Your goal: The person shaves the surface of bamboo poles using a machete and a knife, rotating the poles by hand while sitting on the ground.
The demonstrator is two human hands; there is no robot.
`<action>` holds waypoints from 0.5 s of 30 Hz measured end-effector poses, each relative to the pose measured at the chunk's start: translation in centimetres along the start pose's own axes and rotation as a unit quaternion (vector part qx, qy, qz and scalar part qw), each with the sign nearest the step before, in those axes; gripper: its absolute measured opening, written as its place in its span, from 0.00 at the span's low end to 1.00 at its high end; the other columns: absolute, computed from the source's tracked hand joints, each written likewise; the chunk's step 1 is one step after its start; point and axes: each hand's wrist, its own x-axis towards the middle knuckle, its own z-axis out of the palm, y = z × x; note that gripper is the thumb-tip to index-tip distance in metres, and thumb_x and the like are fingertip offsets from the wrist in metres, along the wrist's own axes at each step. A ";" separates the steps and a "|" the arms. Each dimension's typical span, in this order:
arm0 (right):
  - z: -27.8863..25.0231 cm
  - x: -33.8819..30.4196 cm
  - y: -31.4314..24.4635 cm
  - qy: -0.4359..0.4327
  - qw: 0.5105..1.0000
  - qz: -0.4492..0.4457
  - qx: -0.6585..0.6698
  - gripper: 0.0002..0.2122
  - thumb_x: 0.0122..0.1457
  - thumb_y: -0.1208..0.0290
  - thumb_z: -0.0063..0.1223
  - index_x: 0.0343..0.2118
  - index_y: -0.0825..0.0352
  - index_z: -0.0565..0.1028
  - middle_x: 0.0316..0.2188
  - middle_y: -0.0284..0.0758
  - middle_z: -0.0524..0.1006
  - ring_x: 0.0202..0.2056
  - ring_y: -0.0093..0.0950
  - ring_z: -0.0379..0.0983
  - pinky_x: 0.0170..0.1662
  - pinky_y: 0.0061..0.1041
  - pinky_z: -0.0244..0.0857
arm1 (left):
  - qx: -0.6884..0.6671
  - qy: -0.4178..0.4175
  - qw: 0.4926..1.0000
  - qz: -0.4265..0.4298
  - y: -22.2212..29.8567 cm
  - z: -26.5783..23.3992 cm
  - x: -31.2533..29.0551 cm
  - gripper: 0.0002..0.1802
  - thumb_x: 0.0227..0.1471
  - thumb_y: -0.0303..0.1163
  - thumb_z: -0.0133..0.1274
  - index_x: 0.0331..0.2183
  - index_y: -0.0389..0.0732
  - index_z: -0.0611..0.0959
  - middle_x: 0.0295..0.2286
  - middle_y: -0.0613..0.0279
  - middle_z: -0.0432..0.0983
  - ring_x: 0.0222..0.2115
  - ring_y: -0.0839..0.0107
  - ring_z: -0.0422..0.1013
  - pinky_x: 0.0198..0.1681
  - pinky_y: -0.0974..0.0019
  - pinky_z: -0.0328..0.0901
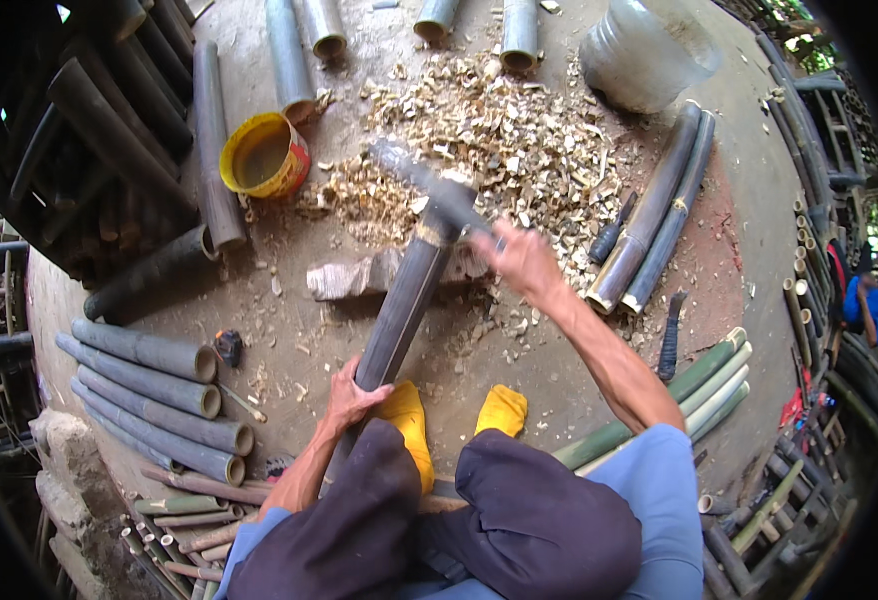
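My left hand (351, 397) grips a dark grey bamboo pole (406, 300) that slants up from my lap, its far end resting on a flat block of wood (344, 277). My right hand (521, 262) is closed on the handle of a long chopping blade (421, 178), blurred by motion, with its edge at the top end of the pole. A heap of pale bamboo chips (514, 140) lies just beyond the pole. My yellow footwear (504, 407) sits below it.
A yellow tin bucket (264, 155) stands at the left, a clear plastic container (639, 60) at the top right. Cut bamboo sections lie stacked at the left (154, 385), split halves at the right (659, 215), green poles (704, 385) beside my right arm. Two dark-handled tools (669, 340) lie nearby.
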 end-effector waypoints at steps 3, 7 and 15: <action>1.0 -3.1 -4.3 -0.278 0.960 -0.017 -0.006 0.23 0.60 0.45 0.36 0.31 0.65 0.65 0.09 0.33 0.67 0.10 0.26 0.65 0.08 0.25 0.60 | -0.033 -0.008 0.999 0.020 -0.5 -1.2 0.4 0.36 0.28 0.44 0.65 0.40 0.32 0.76 0.31 0.51 0.77 0.32 0.66 0.73 0.37 0.63 0.67; 0.8 -0.6 1.3 -0.013 0.981 0.141 0.136 0.22 0.60 0.46 0.35 0.28 0.65 0.64 0.09 0.30 0.65 0.07 0.21 0.60 0.06 0.20 0.55 | -0.034 -0.032 0.999 0.005 1.3 -0.3 0.4 0.35 0.28 0.43 0.65 0.40 0.33 0.76 0.31 0.53 0.77 0.32 0.68 0.72 0.39 0.64 0.66; 1.0 -0.4 0.7 -0.048 0.973 0.174 0.148 0.26 0.58 0.42 0.37 0.29 0.68 0.67 0.07 0.28 0.64 0.07 0.20 0.59 0.05 0.24 0.57 | -0.111 -0.087 0.990 -0.004 0.4 -1.2 1.7 0.35 0.27 0.44 0.64 0.40 0.33 0.77 0.32 0.57 0.76 0.33 0.70 0.71 0.40 0.67 0.64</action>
